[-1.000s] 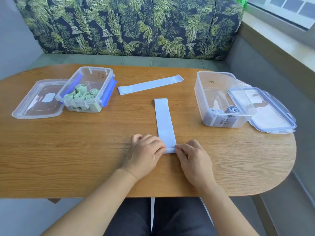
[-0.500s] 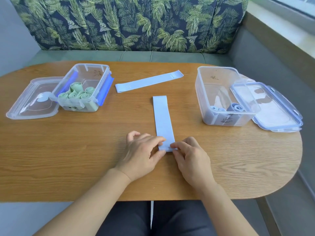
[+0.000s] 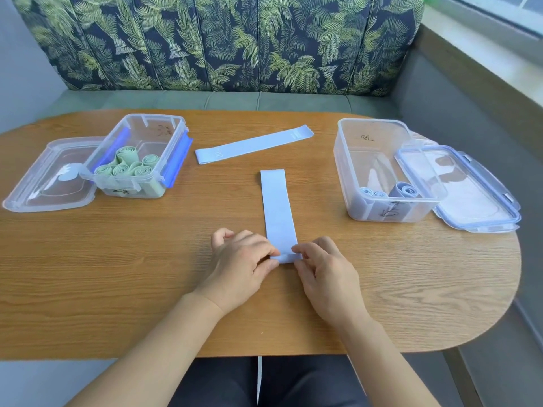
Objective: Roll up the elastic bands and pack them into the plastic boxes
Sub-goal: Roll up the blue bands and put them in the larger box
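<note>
Fingertips (image 3: 272, 254) of the left hand (image 3: 241, 267) and of the right hand (image 3: 326, 277) are curled in and pinch, from either side, the near end of a flat pale blue elastic band (image 3: 277, 212), where the end looks turned over on itself in a small fold. Beyond the pinch the band lies flat on the oval wooden table (image 3: 117, 274), running straight away from the person at about the table's middle. Further back a second pale blue elastic band (image 3: 252, 146) lies flat and slantwise, apart from the first, its pale print too small to read. At the left stands an open clear plastic box with blue side clips (image 3: 152, 124), holding several rolled green bands (image 3: 126, 167) on end; its clear lid (image 3: 50, 183) lies on the table against the box's left side. At the right stands a taller clear plastic box (image 3: 367, 160), also open, with a few rolled pale blue bands (image 3: 404, 190) at its bottom near the front wall. A blue-rimmed clear lid (image 3: 476, 201) overlaps that box's right side; whether it rests on the rim I cannot tell. Dark handwriting marks both boxes, unreadable. Behind the table runs a bench with a green seat cushion (image 3: 235, 99) and a dark backrest printed with palm leaves (image 3: 217, 39).
</note>
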A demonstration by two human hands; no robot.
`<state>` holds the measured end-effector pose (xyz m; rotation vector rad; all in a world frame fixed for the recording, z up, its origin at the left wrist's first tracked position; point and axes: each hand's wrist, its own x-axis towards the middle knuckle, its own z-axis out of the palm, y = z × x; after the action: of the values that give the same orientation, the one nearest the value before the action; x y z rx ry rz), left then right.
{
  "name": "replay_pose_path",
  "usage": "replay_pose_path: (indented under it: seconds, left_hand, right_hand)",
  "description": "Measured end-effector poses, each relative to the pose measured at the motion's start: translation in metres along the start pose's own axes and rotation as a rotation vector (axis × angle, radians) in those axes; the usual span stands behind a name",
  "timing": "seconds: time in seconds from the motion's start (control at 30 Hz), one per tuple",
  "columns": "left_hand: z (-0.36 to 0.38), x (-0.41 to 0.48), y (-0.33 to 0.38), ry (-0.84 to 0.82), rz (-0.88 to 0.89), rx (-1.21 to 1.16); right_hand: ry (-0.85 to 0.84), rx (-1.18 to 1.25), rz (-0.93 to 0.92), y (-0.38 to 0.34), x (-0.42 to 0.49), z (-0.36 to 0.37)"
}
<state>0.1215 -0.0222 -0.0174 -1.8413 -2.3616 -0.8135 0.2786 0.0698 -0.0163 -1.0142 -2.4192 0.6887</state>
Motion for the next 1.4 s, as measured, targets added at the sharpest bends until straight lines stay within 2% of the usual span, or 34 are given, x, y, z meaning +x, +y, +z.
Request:
replay_pose_path:
  seconds: [0.43, 0.67, 1.03, 1.4]
  left_hand:
    - [0.001, 0.011, 0.005, -0.044, 0.000, 0.008]
    - [0.003, 0.016, 0.001, -0.037, -0.026, 0.010]
    - [0.001, 0.020, 0.004, -0.044, -0.068, 0.030]
    - [-0.009, -0.010, 0.010, -0.041, 0.014, 0.029]
  right_hand:
    - [-0.066, -0.012, 0.024, 0.002, 0.014, -0.001]
    - [0.015, 0.016, 0.015, 0.004, 0.010, -0.001]
    - [-0.123, -0.092, 0.026, -0.001, 0.028, -0.007]
    - [-0.285, -0.169, -0.026, -0.008, 0.006, -0.021]
